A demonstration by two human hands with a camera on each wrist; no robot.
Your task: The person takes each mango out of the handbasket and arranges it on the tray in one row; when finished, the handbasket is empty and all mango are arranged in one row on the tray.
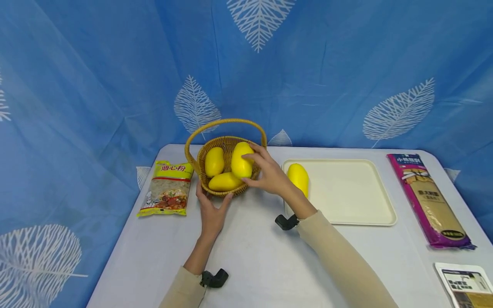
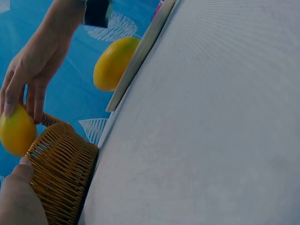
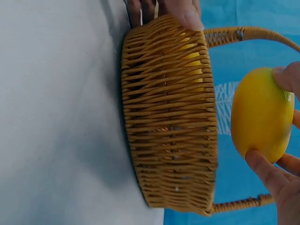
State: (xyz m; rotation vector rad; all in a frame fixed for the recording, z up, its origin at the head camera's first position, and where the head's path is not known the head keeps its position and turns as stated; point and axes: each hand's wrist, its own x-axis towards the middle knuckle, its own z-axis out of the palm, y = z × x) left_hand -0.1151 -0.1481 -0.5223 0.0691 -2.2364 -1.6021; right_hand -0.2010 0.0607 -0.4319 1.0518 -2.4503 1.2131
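A brown wicker basket (image 1: 230, 194) with a tall arched handle holds two yellow mangoes (image 1: 214, 162). My right hand (image 1: 274, 174) pinches another mango (image 1: 242, 160) between thumb and fingers. In the right wrist view this gripped mango (image 3: 260, 115) is above the basket rim (image 3: 212, 117), apart from it. My left hand (image 1: 212, 216) grips the basket's near left side, its thumb (image 2: 23, 171) at the rim and its fingers (image 3: 147, 10) against the side. The basket stands upright on the white table.
Right of the basket is a cream tray (image 1: 346, 192) with one mango (image 1: 298, 177) at its left edge. A yellow-topped food bag (image 1: 167, 188) lies left of the basket. At the far right lie a purple noodle packet (image 1: 431, 201) and a white-edged package (image 1: 467, 284). A blue curtain (image 1: 308, 85) hangs behind.
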